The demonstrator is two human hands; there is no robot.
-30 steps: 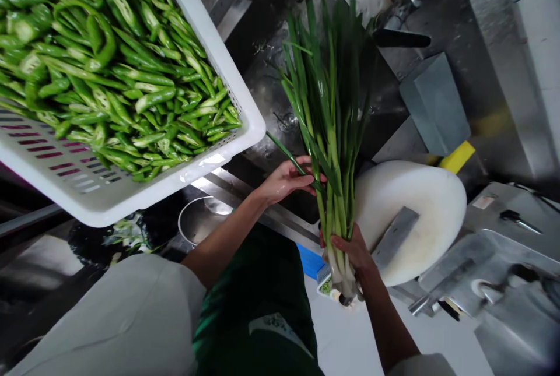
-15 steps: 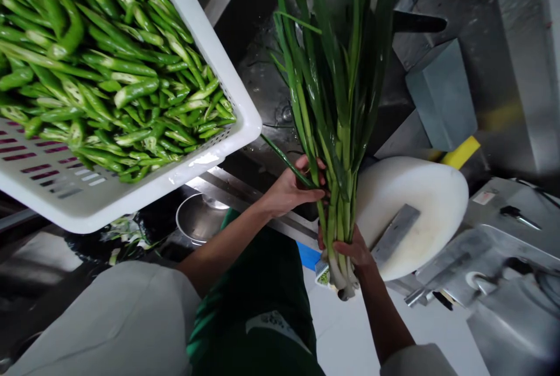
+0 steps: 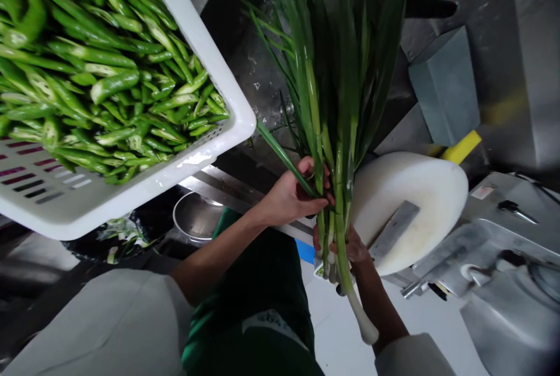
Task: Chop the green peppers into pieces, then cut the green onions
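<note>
A bunch of green onions (image 3: 315, 90) stands between my hands, with long dark leaves spreading over the sink and white root ends hanging low. My left hand (image 3: 291, 192) is closed on the stalks at mid-length, and one bent leaf sticks out from it to the left. Lower down, my right hand (image 3: 352, 248) grips the bunch near the white ends; its fingers are partly hidden behind the stalks. One thick stalk with a white bulb (image 3: 366, 329) reaches below the others, in front of my right wrist.
At upper left a white plastic basket (image 3: 236, 131) holds sliced green peppers (image 3: 109, 73). A round white cutting board (image 3: 437, 201) with a cleaver (image 3: 396, 227) lies right of my hands. Beyond are a metal sink (image 3: 262, 44), a steel bowl (image 3: 196, 215) and a steel machine (image 3: 507, 312).
One thick stalk has slid down, its bulb now well below the rest. The leaves have shifted and spread left. Both hands keep their hold in nearly the same place.
</note>
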